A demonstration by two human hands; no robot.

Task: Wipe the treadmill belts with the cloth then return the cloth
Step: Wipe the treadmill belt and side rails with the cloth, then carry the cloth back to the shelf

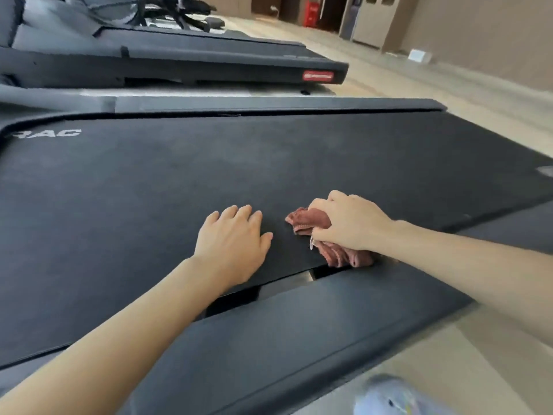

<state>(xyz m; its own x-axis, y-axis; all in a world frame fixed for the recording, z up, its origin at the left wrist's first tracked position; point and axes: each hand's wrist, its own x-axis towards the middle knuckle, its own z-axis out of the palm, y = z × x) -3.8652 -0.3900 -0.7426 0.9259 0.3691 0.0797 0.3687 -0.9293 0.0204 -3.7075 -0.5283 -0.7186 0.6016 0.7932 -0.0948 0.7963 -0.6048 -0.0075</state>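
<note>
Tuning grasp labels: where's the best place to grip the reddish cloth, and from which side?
Grip the bunched middle of the cloth from above, as the right hand does. It lies crumpled low on the belt, so no edge offers a way under. Loose folds stick out toward the left hand and the belt's near edge; those probably suit only a pinch.

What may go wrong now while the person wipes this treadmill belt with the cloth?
1. The cloth, gripped by the right hand, lies at the near edge of the belt, beside the open gap; a corner might catch there.
2. The left hand rests flat on the belt; if the belt slides, the person may lose support.
</note>
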